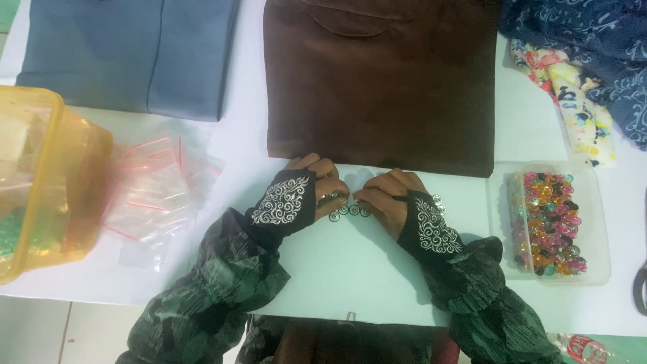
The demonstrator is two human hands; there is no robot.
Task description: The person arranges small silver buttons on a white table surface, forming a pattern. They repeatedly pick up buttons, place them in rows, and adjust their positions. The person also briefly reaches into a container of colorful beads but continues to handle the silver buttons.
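Translucent yellow plastic tub (47, 182); crinkled clear zip bags (156, 195). Left hand (306, 192), embroidered black cuff, fingers pinched on small round metal buttons (349, 209) lying in row on white sheet (350, 269). Right hand (391, 199) curled, pinching same row. Clear tray (600, 222), glossy multicoloured beads.

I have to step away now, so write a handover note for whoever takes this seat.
Left hand: fingers curled, pinching a small round metal button at the left end of the row.
Right hand: fingers curled, tips at the right end of the same row.
Row of buttons: a few lie side by side on the white sheet between the hands, just below the brown cloth.
Tray of coloured beads: right of the right hand. Small clear zip bags: left.
Done: short row laid. Left: cannot tell how many more.
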